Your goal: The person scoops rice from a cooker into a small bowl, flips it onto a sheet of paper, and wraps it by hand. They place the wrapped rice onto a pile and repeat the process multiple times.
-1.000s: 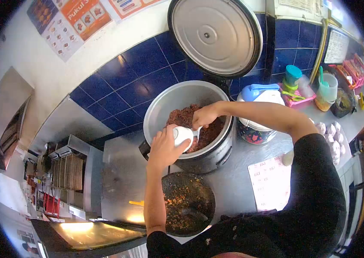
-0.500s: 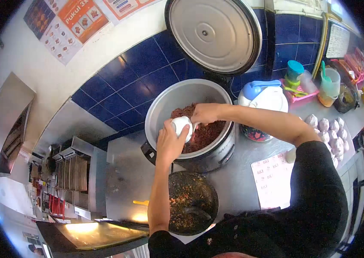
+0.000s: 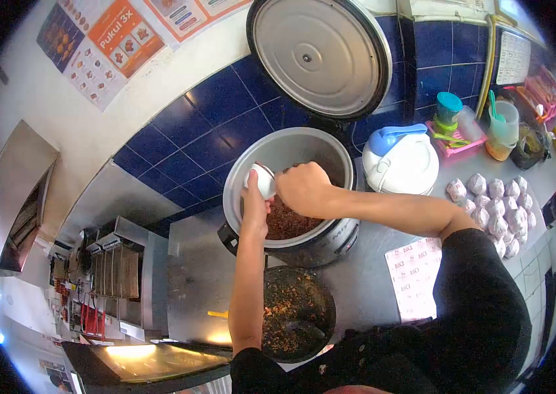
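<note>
In the head view my left hand (image 3: 256, 213) grips a small white bowl (image 3: 261, 180), tilted over the open rice cooker (image 3: 233, 190). My right hand (image 3: 305, 189) is closed in a fist beside the bowl's rim. Whatever it holds is hidden behind the fingers. Below both hands lies reddish-brown rice (image 3: 289, 222) in the cooker's pot. The cooker's round metal lid (image 3: 321, 56) stands raised behind it.
A dark pan (image 3: 298, 315) with food bits sits in front of the cooker. Printed wrapping paper (image 3: 415, 279) and several paper-wrapped bundles (image 3: 496, 205) lie on the right. Behind are a white lidded container (image 3: 401, 167), a pink basket (image 3: 457, 146) and a jug (image 3: 503, 128).
My left hand has moved the bowl slightly up and left, tilting it. My right fist has turned and its forearm has dropped lower. The camera view has shifted slightly.
</note>
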Motion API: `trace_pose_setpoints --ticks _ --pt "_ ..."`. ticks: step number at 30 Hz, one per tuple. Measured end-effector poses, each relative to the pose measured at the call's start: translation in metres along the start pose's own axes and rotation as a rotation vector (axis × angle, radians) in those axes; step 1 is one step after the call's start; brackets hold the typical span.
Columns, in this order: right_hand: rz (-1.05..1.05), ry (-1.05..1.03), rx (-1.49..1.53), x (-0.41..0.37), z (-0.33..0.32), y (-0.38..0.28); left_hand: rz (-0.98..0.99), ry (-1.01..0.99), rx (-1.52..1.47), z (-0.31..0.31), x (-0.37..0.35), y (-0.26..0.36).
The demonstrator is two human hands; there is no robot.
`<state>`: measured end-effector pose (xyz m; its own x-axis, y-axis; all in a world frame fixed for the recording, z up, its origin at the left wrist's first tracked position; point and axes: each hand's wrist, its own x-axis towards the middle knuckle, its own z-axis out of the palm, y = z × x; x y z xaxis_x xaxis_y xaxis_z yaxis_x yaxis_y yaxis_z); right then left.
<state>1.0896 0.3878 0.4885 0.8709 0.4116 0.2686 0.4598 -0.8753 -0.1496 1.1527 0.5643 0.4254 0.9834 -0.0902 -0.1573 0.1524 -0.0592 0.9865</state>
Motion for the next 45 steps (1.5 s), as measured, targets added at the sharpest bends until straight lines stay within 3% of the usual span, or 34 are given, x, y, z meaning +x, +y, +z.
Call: trace_pose_setpoints --ticks 2,7,10,13,16,18,21,24,26,28,32,36,39,42,43,45 --pt "-0.023 0.020 -0.048 -0.001 0.010 -0.005 -0.087 -0.163 -0.120 -0.012 0.002 0.001" --pt "0.022 0.128 -0.148 -0.004 0.018 0.003 -0.228 -0.154 -0.494 -0.011 -0.011 0.015" --pt "0.244 0.140 0.016 0.003 -0.012 0.023 -0.240 -0.196 -0.647 -0.019 -0.017 0.028" --pt "0.311 0.362 0.397 0.009 -0.022 0.048 -0.204 -0.198 -0.728 -0.023 -0.026 0.032" --pt "0.299 0.073 0.733 0.023 0.005 0.060 -0.233 -0.230 -0.736 -0.020 -0.031 0.036" --pt "0.288 0.189 0.829 0.019 0.032 0.042 -0.239 -0.244 -0.768 -0.015 -0.033 0.036" --pt "0.180 0.193 0.843 0.012 0.045 0.030 -0.203 -0.180 -0.733 -0.009 -0.039 0.039" --pt "0.285 -0.016 0.947 0.023 0.040 0.043 -0.225 -0.193 -0.709 -0.015 -0.040 0.029" --pt "0.206 0.071 0.952 0.028 0.023 0.054 -0.239 -0.238 -0.735 -0.015 -0.043 0.036" --pt "0.369 0.068 1.260 0.039 0.017 0.062 -0.210 -0.250 -0.717 -0.014 -0.046 0.046" --pt "0.342 0.049 0.973 0.036 0.025 0.049 -0.227 -0.247 -0.707 -0.016 -0.039 0.046" --pt "0.419 0.060 0.709 0.043 0.074 0.087 -0.212 -0.264 -0.701 -0.023 -0.037 0.035" --pt "0.446 0.103 0.912 0.019 0.029 0.068 -0.229 -0.245 -0.737 -0.023 -0.038 0.034" --pt "0.457 -0.009 1.091 0.009 0.010 0.049 -0.240 -0.255 -0.846 -0.023 -0.038 0.031" --pt "0.365 0.062 0.921 0.010 0.028 0.052 -0.240 -0.272 -0.890 -0.022 -0.037 0.030" --pt "0.440 0.137 0.799 0.015 0.053 0.063 -0.255 -0.286 -0.898 -0.021 -0.036 0.032"
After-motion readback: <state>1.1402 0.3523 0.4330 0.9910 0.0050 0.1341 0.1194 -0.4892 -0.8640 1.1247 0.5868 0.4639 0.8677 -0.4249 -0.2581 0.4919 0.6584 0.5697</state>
